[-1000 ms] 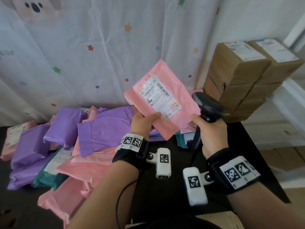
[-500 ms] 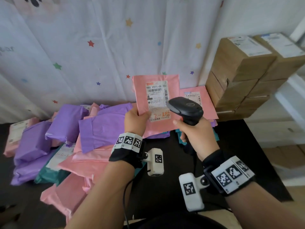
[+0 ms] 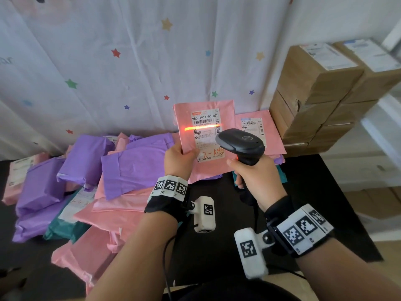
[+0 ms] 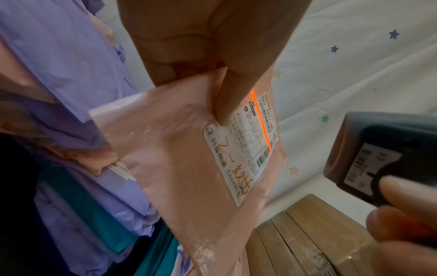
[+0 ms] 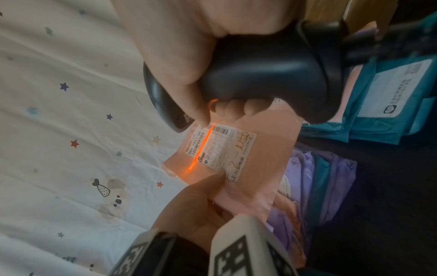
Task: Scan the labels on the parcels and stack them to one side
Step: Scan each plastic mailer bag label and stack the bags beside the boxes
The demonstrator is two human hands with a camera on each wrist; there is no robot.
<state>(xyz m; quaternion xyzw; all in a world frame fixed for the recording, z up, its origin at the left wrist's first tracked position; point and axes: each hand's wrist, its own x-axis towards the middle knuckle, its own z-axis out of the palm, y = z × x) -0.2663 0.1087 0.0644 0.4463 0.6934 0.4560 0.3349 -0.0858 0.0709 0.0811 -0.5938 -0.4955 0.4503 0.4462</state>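
Observation:
My left hand (image 3: 180,158) pinches a pink mailer parcel (image 3: 205,170) by its left edge and holds it upright, thumb on the white label (image 3: 206,135). An orange scan line (image 3: 202,127) crosses the label's barcode. My right hand (image 3: 256,179) grips a black barcode scanner (image 3: 240,144) just right of the parcel, pointed at the label. In the left wrist view the thumb (image 4: 238,89) presses the parcel (image 4: 179,153) beside the label (image 4: 246,147). The right wrist view shows the scanner (image 5: 267,78), the parcel (image 5: 264,160) and the lit label (image 5: 220,149).
A heap of purple, pink and teal mailers (image 3: 86,181) covers the left of the black table (image 3: 314,192). A second labelled pink mailer (image 3: 260,131) lies on others at the back right, beside stacked cardboard boxes (image 3: 325,94). A star-printed curtain (image 3: 130,61) hangs behind.
The left hand turned the tilted pink parcel upright and lower. The right hand swung the scanner over toward the label, and the orange scan line now lights the barcode.

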